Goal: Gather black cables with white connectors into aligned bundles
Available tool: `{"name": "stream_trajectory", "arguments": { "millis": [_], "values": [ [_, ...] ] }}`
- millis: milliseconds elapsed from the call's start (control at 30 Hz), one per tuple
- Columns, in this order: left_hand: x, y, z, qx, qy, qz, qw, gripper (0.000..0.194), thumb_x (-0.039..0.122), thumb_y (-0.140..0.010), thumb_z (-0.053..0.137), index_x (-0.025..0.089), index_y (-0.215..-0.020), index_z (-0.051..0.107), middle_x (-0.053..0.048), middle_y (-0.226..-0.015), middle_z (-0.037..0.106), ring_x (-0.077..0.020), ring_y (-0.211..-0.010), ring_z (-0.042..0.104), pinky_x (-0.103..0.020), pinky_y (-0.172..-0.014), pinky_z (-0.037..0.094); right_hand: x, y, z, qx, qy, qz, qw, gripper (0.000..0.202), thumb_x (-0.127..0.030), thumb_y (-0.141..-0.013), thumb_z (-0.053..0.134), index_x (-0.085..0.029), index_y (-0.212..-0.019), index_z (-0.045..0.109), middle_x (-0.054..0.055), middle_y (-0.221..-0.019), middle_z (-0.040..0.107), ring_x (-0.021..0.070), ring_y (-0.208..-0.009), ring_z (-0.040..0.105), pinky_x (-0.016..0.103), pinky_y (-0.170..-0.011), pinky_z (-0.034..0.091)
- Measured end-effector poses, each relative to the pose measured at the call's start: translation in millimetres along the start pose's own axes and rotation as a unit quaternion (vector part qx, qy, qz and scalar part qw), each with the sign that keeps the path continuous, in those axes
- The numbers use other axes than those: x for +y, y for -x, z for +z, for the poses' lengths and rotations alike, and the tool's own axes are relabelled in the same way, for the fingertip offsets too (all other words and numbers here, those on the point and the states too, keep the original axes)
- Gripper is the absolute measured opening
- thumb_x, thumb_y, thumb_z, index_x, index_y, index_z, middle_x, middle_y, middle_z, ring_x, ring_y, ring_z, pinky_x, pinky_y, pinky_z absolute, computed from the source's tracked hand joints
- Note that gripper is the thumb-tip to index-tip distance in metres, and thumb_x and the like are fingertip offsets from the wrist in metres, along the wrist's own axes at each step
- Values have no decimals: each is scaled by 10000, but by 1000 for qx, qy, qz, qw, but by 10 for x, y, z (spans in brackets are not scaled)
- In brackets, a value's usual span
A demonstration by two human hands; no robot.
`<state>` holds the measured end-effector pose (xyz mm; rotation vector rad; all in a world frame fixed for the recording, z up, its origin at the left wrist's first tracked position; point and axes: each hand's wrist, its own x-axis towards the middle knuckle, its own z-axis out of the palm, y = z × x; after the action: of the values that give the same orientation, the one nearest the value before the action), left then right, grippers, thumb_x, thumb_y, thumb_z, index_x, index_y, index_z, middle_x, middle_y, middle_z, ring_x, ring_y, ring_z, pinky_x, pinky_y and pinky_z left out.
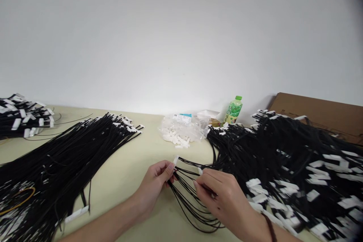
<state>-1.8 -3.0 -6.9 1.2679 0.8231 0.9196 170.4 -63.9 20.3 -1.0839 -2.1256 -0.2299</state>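
Note:
Near the front middle of the table, my left hand [159, 179] pinches a white connector [176, 160] between thumb and fingers. Thin black wires [188, 193] run from it and loop to the right. My right hand [219, 193] is closed just beside it, fingers curled round a second small white connector [200, 171] that pokes out at the fingertips. The wires pass under and behind my right hand, so their far ends are partly hidden. A dark band circles my right wrist.
Black cables with white connectors lie in a large pile [283, 155] at right and a long bundle [82, 151] at left. More cables [25, 115] sit far left. At the back are a clear bag of white connectors [177, 136], a green-capped bottle [234, 111] and brown cardboard [320, 115].

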Motion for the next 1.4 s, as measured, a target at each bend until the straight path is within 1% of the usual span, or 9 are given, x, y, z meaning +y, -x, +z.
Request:
{"name": "stream_trajectory", "arguments": {
  "millis": [200,333,500,633,733,867,1067,1200,1400],
  "values": [
    [1,0,-2,-6,-6,10,1000,384,522,-709,526,148,-626,502,18,-585,442,-112,-593,373,-231,-569,287,21,9,22,-4,3,-4,1000,204,-118,-831,394,-160,-655,488,-11,-562,442,82,-513,389,211,-492,278],
    [14,13,1,-7,-17,1,1000,373,509,-725,513,149,-627,500,23,-575,438,-107,-583,365,-231,-566,274,26,12,44,-5,-1,-1,1000,193,-114,-832,398,-159,-665,483,-11,-571,442,86,-521,385,214,-496,276],
    [26,19,6,-8,-9,4,1000,387,528,-719,509,152,-628,494,19,-584,438,-111,-591,373,-228,-561,272,18,3,71,12,-11,-8,1000,196,-122,-844,390,-161,-690,502,-1,-596,466,91,-540,417,208,-504,299],
    [19,13,7,-14,-19,10,1000,397,535,-706,519,150,-615,494,18,-568,434,-112,-581,369,-229,-556,274,32,-28,121,13,-11,-6,1000,189,-141,-860,393,-165,-732,529,8,-633,505,101,-584,458,212,-540,329],
    [12,9,6,-14,-24,13,1000,395,534,-710,516,152,-614,492,19,-564,436,-112,-578,367,-230,-556,271,45,-57,181,16,1,-10,1000,210,-151,-867,382,-166,-717,529,8,-629,510,105,-582,457,220,-536,320],
    [12,14,11,-8,-18,14,1000,402,543,-703,516,154,-610,482,19,-561,428,-113,-576,355,-231,-552,268,56,-68,255,16,19,-37,999,240,-131,-866,350,-163,-686,505,9,-614,495,115,-582,437,235,-529,291],
    [9,31,24,0,-27,21,999,361,493,-738,509,151,-624,481,25,-567,405,-107,-580,328,-227,-551,256,125,-61,308,-5,38,-45,998,251,-120,-867,331,-169,-667,475,5,-622,490,122,-593,424,240,-533,274],
    [11,31,24,13,-36,15,999,357,491,-733,516,150,-632,489,27,-569,399,-109,-583,327,-225,-553,263,173,-61,307,-3,35,-57,998,222,-139,-875,342,-168,-728,506,6,-642,497,124,-609,426,242,-556,295],
    [34,34,20,22,-27,8,999,370,512,-700,543,155,-624,487,27,-576,397,-111,-590,332,-220,-557,271,171,-68,224,-1,66,-76,995,163,-154,-854,413,-174,-729,516,5,-658,503,135,-634,426,260,-569,306]
  ]
}}
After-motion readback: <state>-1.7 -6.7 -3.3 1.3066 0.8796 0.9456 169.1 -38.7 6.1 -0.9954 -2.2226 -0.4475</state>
